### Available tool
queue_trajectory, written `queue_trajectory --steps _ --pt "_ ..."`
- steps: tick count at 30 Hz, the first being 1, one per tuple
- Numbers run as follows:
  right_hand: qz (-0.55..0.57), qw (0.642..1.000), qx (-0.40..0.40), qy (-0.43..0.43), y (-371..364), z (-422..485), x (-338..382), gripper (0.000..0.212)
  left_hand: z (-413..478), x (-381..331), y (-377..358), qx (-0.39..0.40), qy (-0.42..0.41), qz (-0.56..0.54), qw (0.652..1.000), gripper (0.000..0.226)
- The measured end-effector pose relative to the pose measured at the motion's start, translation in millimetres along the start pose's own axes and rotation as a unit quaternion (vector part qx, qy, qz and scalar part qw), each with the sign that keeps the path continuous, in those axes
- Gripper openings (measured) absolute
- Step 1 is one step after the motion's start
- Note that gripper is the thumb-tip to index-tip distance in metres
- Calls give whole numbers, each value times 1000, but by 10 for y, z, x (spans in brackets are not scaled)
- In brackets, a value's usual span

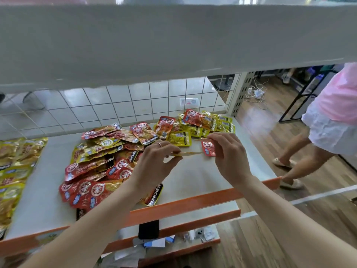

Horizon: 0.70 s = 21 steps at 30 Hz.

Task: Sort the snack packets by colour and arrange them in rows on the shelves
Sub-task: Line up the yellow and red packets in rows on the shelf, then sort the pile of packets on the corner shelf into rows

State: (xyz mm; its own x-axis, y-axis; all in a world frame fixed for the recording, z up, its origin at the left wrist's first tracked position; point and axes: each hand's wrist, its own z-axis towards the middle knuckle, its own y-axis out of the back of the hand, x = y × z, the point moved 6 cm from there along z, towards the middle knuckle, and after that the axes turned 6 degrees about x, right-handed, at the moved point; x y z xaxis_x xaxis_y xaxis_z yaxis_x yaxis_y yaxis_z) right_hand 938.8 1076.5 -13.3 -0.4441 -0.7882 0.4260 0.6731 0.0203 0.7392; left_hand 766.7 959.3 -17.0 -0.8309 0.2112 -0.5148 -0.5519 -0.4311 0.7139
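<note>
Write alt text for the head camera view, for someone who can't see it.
The left hand and right hand hold a thin packet edge-on above a white shelf with an orange front edge. Mixed red and yellow snack packets lie heaped on it; a person in pink is at right.

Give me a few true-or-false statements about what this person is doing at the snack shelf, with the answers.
1. The left hand and the right hand hold a flat foil snack packet, seen edge-on, between them. True.
2. The white shelf has a blue front strip. False: the strip is orange.
3. Red and yellow foil packets lie mixed in a heap on that shelf. True.
4. The left hand wears no jewellery. False: a ring sits on one finger.
5. Another person in a pink top is to the right of the shelf. True.
</note>
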Motion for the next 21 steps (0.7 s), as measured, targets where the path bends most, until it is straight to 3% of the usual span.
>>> queue_trajectory --steps 4,8,13,21 --pt "107 993 -54 -10 63 42 264 20 -217 93 325 -74 128 -158 976 23" --pt "266 962 -17 -64 -73 112 491 15 -526 129 579 -146 254 -431 853 28" --pt "385 913 73 -111 -329 97 837 30 -939 128 827 -180 330 -438 817 29" --pt "531 804 168 -207 -736 -101 1276 18 -1590 164 1077 -263 430 -433 747 43"
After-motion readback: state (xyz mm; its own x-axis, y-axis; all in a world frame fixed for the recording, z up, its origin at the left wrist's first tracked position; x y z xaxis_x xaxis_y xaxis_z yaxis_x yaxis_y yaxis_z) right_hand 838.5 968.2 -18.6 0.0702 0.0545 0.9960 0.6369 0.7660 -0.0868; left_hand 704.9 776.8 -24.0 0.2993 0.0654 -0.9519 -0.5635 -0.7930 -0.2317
